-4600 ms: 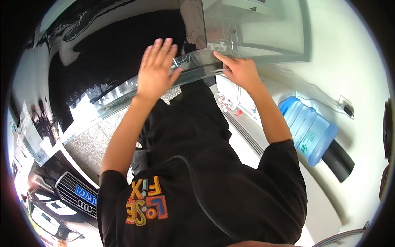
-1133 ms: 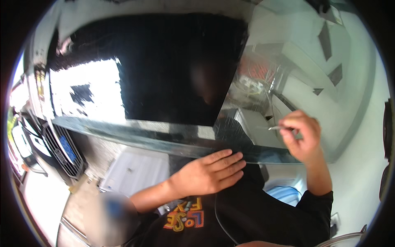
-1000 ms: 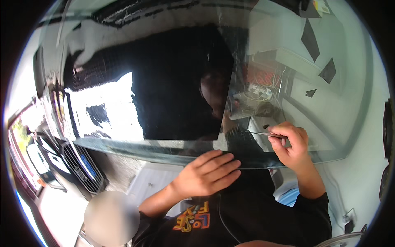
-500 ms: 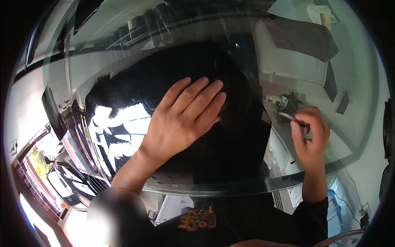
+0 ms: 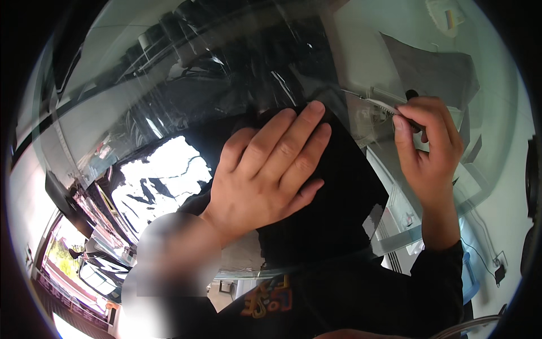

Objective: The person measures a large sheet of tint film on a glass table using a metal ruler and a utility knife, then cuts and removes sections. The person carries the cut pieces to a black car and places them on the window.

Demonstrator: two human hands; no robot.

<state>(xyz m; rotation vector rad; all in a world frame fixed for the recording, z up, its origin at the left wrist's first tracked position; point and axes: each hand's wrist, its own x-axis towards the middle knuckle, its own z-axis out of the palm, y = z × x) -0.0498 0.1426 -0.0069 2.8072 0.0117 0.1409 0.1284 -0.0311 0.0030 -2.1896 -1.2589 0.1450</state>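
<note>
A dark, glossy sheet of film (image 5: pixel 333 220) lies across the glass tabletop (image 5: pixel 403 240), mirroring bright light on its left part. My left hand (image 5: pixel 268 169) rests palm down on it with the fingers stretched out, pointing up and right. To the right, my right hand (image 5: pixel 432 135) pinches a slim cutter knife (image 5: pixel 385 106) between thumb and fingers. Its narrow tip points left, close to the sheet's right edge; whether it touches the sheet I cannot tell.
A large grey piece of film (image 5: pixel 435 70) lies at the far right, with a smaller strip (image 5: pixel 475 149) nearer. A card with coloured stripes (image 5: pixel 450 20) is beyond. Below the right edge are a blue translucent container (image 5: pixel 468 277) and a plugged-in black adapter (image 5: pixel 500 275). A car (image 5: pixel 99 277) shows at left.
The cutter knife in my right hand has moved farther away, its tip now nearer the sheet's far right edge. My left hand has shifted a little to the right, still flat.
</note>
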